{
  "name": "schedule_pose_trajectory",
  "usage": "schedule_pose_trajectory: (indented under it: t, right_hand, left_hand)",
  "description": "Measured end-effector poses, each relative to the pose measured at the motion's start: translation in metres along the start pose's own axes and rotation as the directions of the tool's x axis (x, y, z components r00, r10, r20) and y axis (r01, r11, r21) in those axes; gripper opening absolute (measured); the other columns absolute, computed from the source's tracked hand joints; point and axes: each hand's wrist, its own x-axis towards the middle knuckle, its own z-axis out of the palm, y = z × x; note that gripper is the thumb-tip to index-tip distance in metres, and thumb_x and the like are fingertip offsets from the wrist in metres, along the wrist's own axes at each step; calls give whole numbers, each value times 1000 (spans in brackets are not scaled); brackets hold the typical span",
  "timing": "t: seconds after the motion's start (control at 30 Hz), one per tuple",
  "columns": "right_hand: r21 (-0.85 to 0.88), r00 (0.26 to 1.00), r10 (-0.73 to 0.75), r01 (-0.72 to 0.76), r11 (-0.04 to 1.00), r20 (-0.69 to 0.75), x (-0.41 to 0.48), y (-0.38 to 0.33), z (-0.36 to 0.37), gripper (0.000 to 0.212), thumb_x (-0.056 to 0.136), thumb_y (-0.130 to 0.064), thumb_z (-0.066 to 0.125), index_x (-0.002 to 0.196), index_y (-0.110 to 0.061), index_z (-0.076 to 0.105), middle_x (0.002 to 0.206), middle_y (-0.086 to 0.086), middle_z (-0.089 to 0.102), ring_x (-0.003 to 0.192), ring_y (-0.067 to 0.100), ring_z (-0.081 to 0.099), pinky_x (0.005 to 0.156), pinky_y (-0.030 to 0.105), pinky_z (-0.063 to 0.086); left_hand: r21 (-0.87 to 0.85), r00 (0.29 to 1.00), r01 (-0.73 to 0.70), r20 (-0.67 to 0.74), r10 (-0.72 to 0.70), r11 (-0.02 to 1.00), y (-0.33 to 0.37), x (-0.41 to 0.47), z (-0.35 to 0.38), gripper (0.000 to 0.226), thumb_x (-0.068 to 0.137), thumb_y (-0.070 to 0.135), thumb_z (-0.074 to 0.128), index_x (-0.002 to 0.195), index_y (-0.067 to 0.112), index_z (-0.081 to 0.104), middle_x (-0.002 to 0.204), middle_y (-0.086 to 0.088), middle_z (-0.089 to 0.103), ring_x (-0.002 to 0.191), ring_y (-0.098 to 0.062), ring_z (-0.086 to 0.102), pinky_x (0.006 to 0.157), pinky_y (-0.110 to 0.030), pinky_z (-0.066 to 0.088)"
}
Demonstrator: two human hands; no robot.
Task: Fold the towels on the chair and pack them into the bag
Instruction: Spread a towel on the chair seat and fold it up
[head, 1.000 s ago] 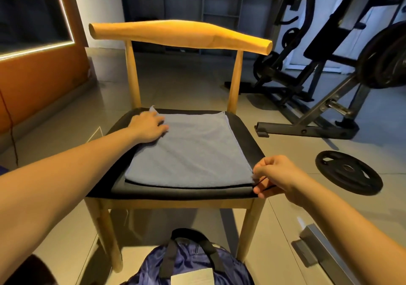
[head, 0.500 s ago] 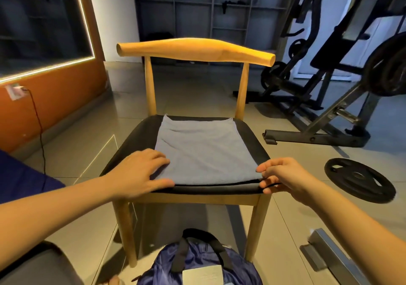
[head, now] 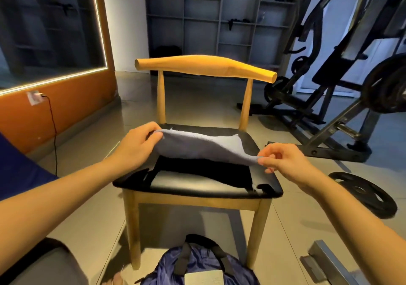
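Here, you held the grey towel (head: 204, 149) by its two near corners, raised off the black seat of the chair (head: 197, 186). The grip of your left hand (head: 136, 147) was closed round the left corner, fingers curled over the fabric. The grip of your right hand (head: 285, 161) was pinching the right corner between thumb and forefinger, with the other fingers loosely curled. The left corner sat higher and closer to the chair back than the right. The far edge of the towel rested on the seat, so the cloth sagged in a shallow arch between your hands.

The step in hand, as judged, was the first fold of this towel; no fold was complete. A dark patch lay on the seat beneath the raised cloth. It may have been a second towel or only shadow; the view did not settle this.

The bag (head: 197, 269) stood on the floor just in front of the chair, handles up.

The next move called for the following:
1. Bring the right corner level with the left.
2. Carry both corners to the far edge.
3. Lay them down so the edges meet, keeping both pinches until the cloth lies flat. Releasing one corner early would likely skew the fold.
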Motion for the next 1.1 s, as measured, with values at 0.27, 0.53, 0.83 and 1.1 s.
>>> schedule_pose_trajectory:
  t: [0.27,0.53,0.83,1.1]
  right_hand:
    - [298,894,-63,213,930,-443,48,-66,-35,13,99,-24,62,103,-18,73,96,5,73,92,21,68,84,37,58]
    - [310,864,97,71,948,-495,162,-135,-66,16,96,-11,64,83,-17,70,90,10,72,90,33,70,65,39,61]
    - [354,827,-40,283,891,-560,155,-134,-86,10,90,-13,71,92,-20,78,92,1,76,85,15,72,74,28,62]
    - [201,978,17,-60,978,208,68,-17,-52,18,93,-14,66,94,1,75,99,16,73,98,29,69,85,32,57]
  left_hand:
    - [-441,947,140,-200,-250,886,50,70,-38,24,98,36,64,106,15,75,98,2,72,90,-10,67,76,-22,52]
    - [-514,924,261,-113,-366,817,51,204,-50,12,98,26,65,95,15,70,79,-6,62,74,-18,57,60,-18,50]
    - [-599,949,32,-233,-213,800,42,200,-71,21,101,35,61,109,22,76,110,-5,75,107,-23,70,92,-35,60]
    - [-159,834,325,513,-203,932,4,72,-50,32,101,28,59,76,16,76,72,5,70,76,-8,69,74,-19,53]
